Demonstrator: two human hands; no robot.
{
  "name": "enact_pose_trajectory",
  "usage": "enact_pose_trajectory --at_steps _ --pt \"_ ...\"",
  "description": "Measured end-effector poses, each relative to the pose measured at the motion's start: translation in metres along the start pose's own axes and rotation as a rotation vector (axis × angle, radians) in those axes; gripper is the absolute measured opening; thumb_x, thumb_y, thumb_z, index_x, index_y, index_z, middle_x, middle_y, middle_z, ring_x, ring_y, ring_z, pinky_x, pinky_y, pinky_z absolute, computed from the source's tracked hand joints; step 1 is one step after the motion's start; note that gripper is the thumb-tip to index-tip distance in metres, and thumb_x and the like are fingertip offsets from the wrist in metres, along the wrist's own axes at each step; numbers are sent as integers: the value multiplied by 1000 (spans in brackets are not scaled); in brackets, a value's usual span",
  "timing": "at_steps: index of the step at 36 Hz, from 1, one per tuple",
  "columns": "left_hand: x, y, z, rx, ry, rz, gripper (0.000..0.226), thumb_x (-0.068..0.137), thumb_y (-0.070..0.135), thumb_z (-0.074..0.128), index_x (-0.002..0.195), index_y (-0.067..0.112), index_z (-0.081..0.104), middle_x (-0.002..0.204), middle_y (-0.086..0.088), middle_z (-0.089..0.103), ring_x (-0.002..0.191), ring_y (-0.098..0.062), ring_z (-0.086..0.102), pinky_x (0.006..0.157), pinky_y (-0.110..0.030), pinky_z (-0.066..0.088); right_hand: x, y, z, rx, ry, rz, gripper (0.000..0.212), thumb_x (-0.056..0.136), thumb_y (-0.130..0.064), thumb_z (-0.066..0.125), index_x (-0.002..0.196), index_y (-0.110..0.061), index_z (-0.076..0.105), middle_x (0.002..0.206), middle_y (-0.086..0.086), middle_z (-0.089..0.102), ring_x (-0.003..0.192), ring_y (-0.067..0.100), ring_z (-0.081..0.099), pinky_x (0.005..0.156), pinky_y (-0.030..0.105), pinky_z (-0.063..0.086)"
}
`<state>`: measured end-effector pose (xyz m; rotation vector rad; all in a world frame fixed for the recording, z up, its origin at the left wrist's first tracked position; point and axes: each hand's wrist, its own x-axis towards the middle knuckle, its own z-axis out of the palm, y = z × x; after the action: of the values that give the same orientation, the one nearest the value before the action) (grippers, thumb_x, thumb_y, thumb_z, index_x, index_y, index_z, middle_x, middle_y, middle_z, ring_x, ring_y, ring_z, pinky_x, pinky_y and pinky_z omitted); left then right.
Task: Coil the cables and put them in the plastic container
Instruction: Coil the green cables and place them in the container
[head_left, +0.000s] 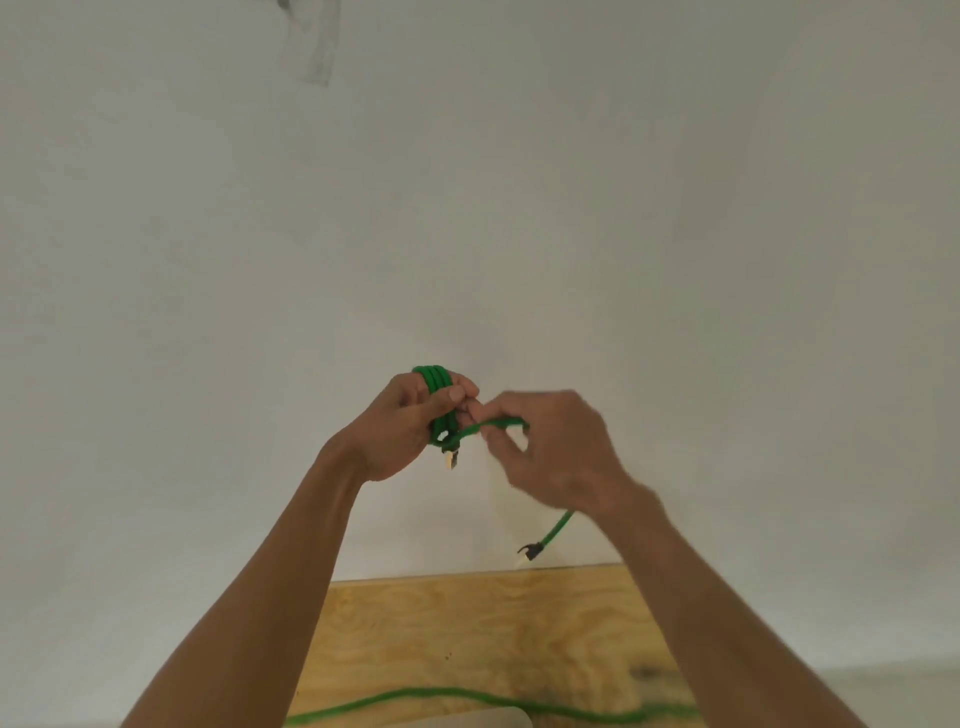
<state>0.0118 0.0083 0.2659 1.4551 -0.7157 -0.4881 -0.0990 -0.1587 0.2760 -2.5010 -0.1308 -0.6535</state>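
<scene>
A green cable (439, 382) is wound in several loops around the fingers of my left hand (405, 428), which is closed on the coil in front of the wall. One clear plug end hangs just below that hand. My right hand (550, 449) pinches the free strand beside the coil. The strand runs behind the right hand and comes out lower down, ending in a second plug (530, 552) that dangles in the air. A second stretch of green cable (467, 701) lies across the wooden table. The plastic container cannot be identified for sure.
A plywood table top (467, 623) lies below my arms, its far edge against a plain white wall (467, 208). A pale rounded object (467, 721) shows at the bottom edge, mostly cut off.
</scene>
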Motion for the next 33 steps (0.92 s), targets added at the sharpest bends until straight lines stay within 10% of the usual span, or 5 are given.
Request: enact_pose_trajectory --at_steps 8,19,23,27,33 --pt "-25 8 37 -263 -234 -290 60 103 51 29 91 4 64 70 -14 63 60 -23 55 67 -34 49 49 23 -24 639 -176 -32 19 66 -8 89 80 -9 77 74 4 74 68 20 64 67 30 51" --pt "-22 9 66 -522 -261 -58 33 100 28 44 93 3 64 64 -8 62 55 -16 54 62 -30 53 15 36 21 1163 -69 168 12 93 3 56 87 3 67 55 -2 67 52 13 66 56 23 54" --pt "-10 20 62 -512 -113 23 30 102 28 45 97 3 60 64 -9 57 62 -22 52 65 -31 54 -13 28 56 1008 -71 326 38 91 16 50 67 -12 62 51 -11 59 49 -1 53 51 16 41" --pt "1 26 49 -414 22 61 27 99 27 46 98 3 58 66 -7 57 62 -20 49 69 -30 53 -31 18 76 915 -60 354 31 101 -24 55 76 -12 69 52 -9 52 44 8 34 44 21 27" --pt "8 20 28 -206 72 55 27 102 24 42 100 2 57 67 -4 60 63 -17 52 71 -29 53 -38 7 79 783 57 266 20 98 -24 60 87 -16 74 65 -11 68 53 7 48 58 19 44"
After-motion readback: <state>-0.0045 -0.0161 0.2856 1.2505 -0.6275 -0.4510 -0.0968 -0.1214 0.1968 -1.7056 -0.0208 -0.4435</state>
